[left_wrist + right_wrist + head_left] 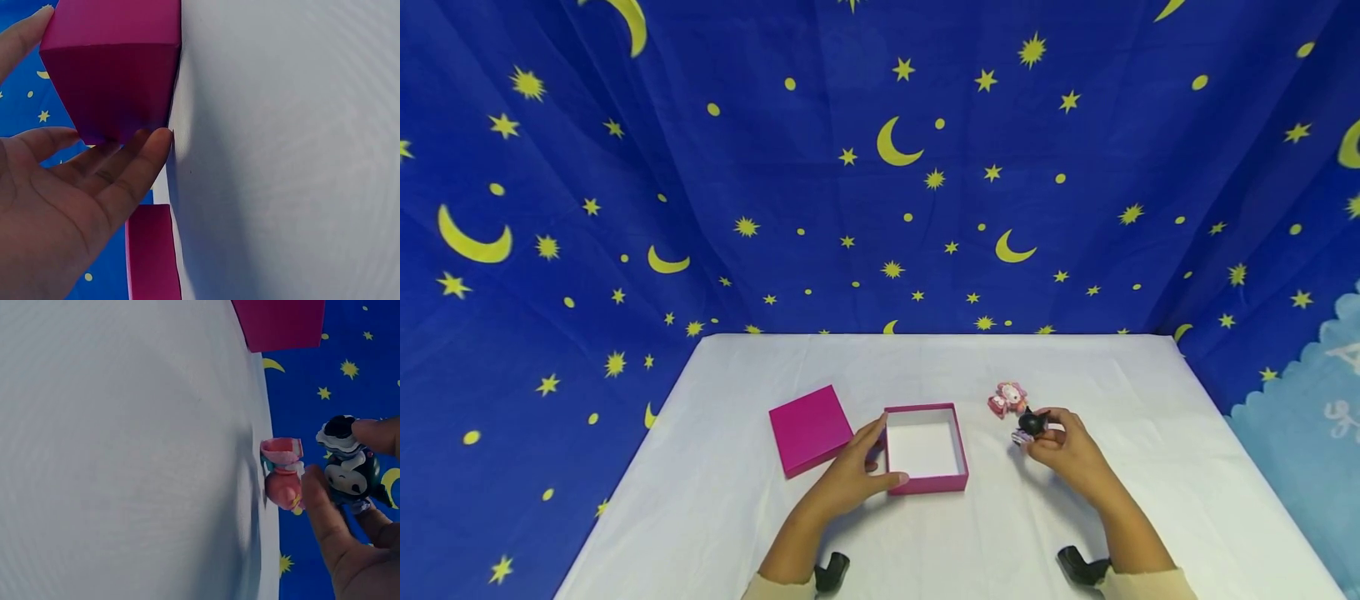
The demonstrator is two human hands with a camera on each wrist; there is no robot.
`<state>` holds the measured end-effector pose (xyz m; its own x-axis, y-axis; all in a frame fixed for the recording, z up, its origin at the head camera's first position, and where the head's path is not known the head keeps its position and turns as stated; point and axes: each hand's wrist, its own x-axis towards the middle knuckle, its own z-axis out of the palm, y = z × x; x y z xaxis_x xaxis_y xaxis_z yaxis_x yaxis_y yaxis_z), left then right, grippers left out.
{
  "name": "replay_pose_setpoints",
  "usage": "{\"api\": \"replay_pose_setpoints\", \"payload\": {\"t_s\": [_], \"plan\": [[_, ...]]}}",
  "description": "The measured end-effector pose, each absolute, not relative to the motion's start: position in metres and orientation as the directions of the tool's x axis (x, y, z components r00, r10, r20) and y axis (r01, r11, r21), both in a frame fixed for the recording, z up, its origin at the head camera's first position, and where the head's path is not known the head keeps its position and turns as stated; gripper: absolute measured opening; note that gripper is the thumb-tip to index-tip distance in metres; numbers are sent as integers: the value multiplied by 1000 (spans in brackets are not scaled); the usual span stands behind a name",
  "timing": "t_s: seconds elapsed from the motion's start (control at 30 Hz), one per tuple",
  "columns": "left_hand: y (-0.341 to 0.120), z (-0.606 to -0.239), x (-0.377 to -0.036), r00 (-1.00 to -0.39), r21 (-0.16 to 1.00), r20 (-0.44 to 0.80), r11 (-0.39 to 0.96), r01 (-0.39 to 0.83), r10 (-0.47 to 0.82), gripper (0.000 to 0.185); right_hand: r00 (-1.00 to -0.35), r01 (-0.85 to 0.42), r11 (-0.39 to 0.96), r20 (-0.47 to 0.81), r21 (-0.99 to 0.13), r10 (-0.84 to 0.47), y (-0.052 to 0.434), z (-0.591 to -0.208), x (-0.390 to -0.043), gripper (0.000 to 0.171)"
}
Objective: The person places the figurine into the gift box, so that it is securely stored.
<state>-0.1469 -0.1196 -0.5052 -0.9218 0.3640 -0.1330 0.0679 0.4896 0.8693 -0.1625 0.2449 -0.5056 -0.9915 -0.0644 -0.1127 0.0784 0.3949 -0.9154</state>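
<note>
My left hand (pixel 850 477) lies spread along the left side of an open magenta box (pixel 928 483) with a white inside. Its thumb touches the near wall, and the fingers rest against the side in the left wrist view. My right hand (pixel 1071 454) pinches a small figurine (pixel 347 478) with a black hood and white face, a lavender and white part at its other end; the fingers cover some of it. Just behind that figurine, apart from the hand, a pink figurine (pixel 1007 398) lies on the table.
Left of the box lies its magenta lid (pixel 811 429), top side up. Both stand on a white-covered table (pixel 715 500). Blue cloth (pixel 820 183) with yellow moons and stars hangs behind and at the sides. Black straps (pixel 833 572) show near both wrists.
</note>
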Motion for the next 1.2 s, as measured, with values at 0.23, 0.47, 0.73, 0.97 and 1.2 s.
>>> {"api": "replay_pose_setpoints", "payload": {"t_s": [0.23,0.47,0.73,0.97,1.2], "plan": [[-119,-504,-147,-911,872,-162,488,48,379,96,-990,22,314,-65,-949,-128,241,-503,-159,62],[-117,-505,-146,-915,854,-144,515,78,376,94,-983,-56,238,12,-970,-185,234,-500,-157,61],[-113,-505,-145,-924,836,-126,540,97,362,94,-970,-148,210,100,-967,-220,224,-497,-156,63],[-111,-504,-146,-930,825,-110,554,112,351,93,-945,-290,295,223,-910,-241,218,-496,-161,65],[-109,-502,-147,-934,793,-70,587,161,351,91,-920,-352,337,256,-873,-295,213,-495,-162,74]]}}
